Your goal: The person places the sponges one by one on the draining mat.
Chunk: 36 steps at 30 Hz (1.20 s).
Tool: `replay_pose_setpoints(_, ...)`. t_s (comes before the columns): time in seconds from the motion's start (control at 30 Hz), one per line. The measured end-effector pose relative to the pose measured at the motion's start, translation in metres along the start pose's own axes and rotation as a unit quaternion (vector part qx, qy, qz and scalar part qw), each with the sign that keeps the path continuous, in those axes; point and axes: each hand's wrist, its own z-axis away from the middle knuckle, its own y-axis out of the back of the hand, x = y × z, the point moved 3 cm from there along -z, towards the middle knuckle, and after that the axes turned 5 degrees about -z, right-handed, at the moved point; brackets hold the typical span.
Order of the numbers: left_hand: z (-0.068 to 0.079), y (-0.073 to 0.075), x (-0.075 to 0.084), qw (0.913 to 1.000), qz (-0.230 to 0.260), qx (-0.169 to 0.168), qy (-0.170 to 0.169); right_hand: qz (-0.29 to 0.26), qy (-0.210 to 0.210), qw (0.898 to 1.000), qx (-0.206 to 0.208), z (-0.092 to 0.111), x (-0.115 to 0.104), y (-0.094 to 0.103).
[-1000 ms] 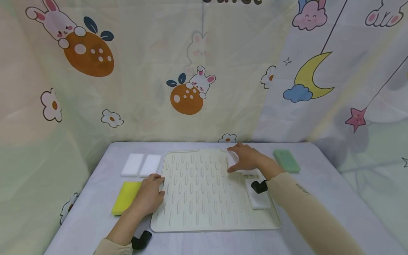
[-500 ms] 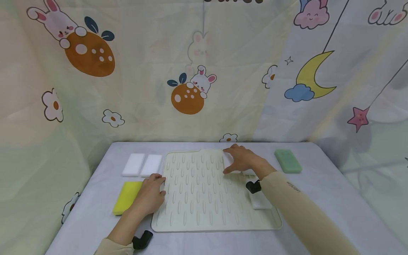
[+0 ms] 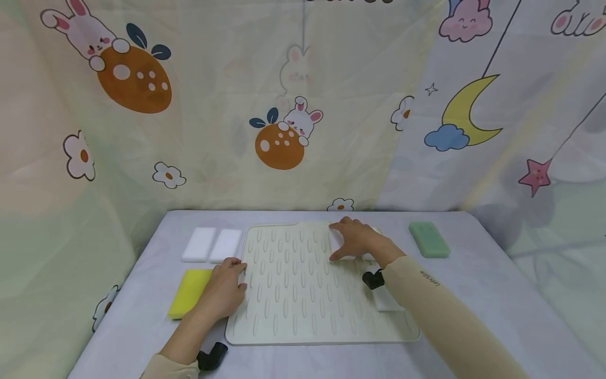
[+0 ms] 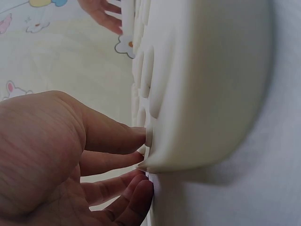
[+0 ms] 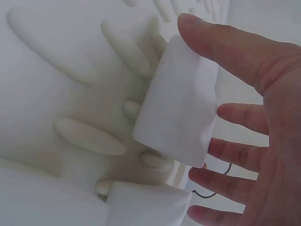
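A cream drying mat (image 3: pixel 293 295) with raised oval ridges lies on the table. My left hand (image 3: pixel 222 289) pinches its left edge; the left wrist view shows the thumb (image 4: pixel 115 136) on top and fingers at the rim. Over the mat's far right part, my right hand (image 3: pixel 357 237) grips a white sponge (image 5: pixel 176 101) between thumb and fingers, its low end close to the ridges. Beside that one lies another white sponge (image 5: pixel 146 205), and a third white sponge (image 3: pixel 387 301) rests nearer the front, partly hidden by the right wrist.
Left of the mat are two white sponges (image 3: pixel 199 245) side by side, with a yellow sponge (image 3: pixel 188 292) in front of them, next to my left forearm. A green sponge (image 3: pixel 429 239) lies at the back right. A printed cloth (image 3: pixel 213 131) hangs behind the table.
My right hand has shifted slightly left with the white sponge, its sleeve now covering more of the front sponge. The left hand keeps its hold on the mat's edge.
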Motion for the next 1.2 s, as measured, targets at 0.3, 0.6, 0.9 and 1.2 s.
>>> replay_pose_setpoints(0.3,-0.0001,-0.0007,-0.0008,1.0000,0.001,0.005,-0.003,-0.007,-0.003,1.000,0.000,0.0008,-0.0011,-0.0010)
replay_pose_setpoints(0.6,-0.0009,-0.0015,-0.0010,1.0000,0.002,0.006,-0.001,-0.005,-0.004,1.000,0.003,-0.0011,-0.0011,-0.0041)
replay_pose_setpoints(0.9,-0.0004,-0.0017,-0.0009,1.0000,0.000,0.006,0.000,-0.002,-0.006,1.000,-0.003,0.0006,-0.0005,-0.0050)
replay_pose_setpoints(1.2,-0.0011,-0.0032,-0.0023,1.0000,0.001,0.008,0.002,-0.002,-0.009,1.000,-0.002,0.0048,-0.0017,-0.0024)
